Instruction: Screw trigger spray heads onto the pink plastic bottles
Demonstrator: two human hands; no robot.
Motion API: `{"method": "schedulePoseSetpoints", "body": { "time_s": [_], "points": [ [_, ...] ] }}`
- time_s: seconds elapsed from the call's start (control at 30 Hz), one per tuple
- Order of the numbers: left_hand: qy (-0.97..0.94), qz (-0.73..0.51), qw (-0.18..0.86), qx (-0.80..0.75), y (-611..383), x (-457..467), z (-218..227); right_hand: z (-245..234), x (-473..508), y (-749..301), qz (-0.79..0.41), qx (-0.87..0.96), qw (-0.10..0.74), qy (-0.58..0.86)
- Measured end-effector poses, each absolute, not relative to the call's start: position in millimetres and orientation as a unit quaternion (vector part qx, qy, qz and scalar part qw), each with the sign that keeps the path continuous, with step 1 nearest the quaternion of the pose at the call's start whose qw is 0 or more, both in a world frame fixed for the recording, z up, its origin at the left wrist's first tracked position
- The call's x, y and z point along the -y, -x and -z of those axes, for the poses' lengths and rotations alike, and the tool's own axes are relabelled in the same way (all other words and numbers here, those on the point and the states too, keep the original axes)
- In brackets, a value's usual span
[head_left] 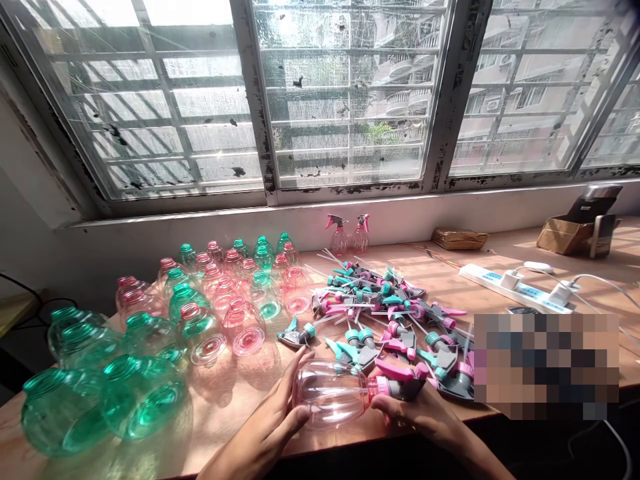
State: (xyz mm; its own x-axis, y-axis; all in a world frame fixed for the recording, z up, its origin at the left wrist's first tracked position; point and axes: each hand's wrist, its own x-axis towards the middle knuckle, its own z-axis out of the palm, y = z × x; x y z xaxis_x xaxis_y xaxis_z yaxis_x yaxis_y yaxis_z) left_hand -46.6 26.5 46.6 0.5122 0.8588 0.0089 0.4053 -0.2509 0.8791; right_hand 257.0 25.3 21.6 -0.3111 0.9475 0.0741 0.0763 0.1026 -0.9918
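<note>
My left hand [273,420] cups the base of a clear pink spray bottle [330,393] that lies on its side at the table's front edge. A pink and grey trigger head [400,377] sits on the bottle's neck, and my right hand [417,413] is closed around that neck and head. Just behind lies a heap of loose trigger spray heads [385,313] in pink, teal and grey, their thin dip tubes sticking out.
Several open pink and green bottles [200,313] crowd the wooden table [235,400] at the left. Two finished spray bottles [350,233] stand by the window sill. A white power strip [520,288] with plugs, a cardboard box [565,235] and a blurred patch lie right.
</note>
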Motion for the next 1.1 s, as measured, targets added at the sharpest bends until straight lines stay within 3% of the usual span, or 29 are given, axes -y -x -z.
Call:
{"method": "schedulePoseSetpoints", "body": {
  "time_s": [0.33,0.7,0.93,1.1],
  "points": [
    [-0.776,-0.224,0.411,-0.424,47.9,-27.7,-39.9,-21.2,-24.1,-255.1,-0.575,0.557,0.412,0.435],
    [-0.757,-0.249,0.428,-0.426,46.8,-25.8,-47.6,-20.8,-25.6,-257.7,-0.548,0.598,0.410,0.417],
    [-0.803,-0.214,0.361,-0.422,49.8,-26.2,-38.8,-16.5,-29.0,-253.3,-0.577,0.548,0.438,0.418],
    [-0.785,-0.235,0.399,-0.411,49.0,-26.2,-40.8,-22.9,-25.4,-256.2,-0.561,0.582,0.421,0.411]
  ]
}}
